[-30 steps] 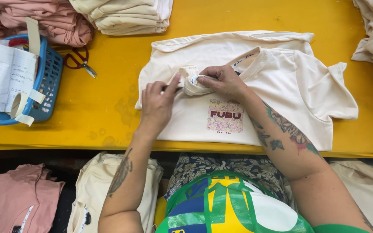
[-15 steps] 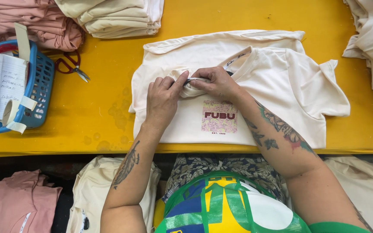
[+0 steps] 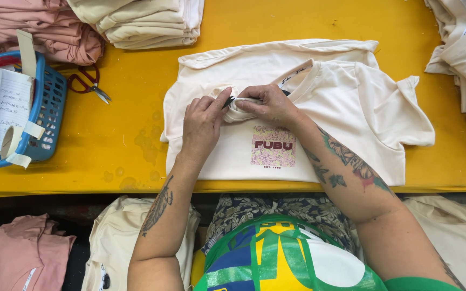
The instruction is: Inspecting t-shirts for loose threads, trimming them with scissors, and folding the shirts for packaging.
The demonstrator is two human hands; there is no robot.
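Observation:
A cream T-shirt (image 3: 373,108) with a pink square print lies flat on the yellow table (image 3: 125,129). My left hand (image 3: 203,121) and my right hand (image 3: 268,105) meet above the print, both pinching a bunched fold of the shirt's fabric (image 3: 238,110). A small dark thing shows between my fingertips; what it is I cannot tell. The collar with its inner label (image 3: 297,75) lies just beyond my right hand.
A blue basket (image 3: 49,108) with papers and tape sits at the left, red-handled scissors (image 3: 87,83) beside it. Folded cream shirts (image 3: 146,21) and pink shirts (image 3: 44,32) are stacked at the back, more cream shirts (image 3: 459,48) at right. Garment piles lie below the table edge.
Both hands have closed in on the bunched fabric, the left fingers now pressing against the right. The view has shifted slightly.

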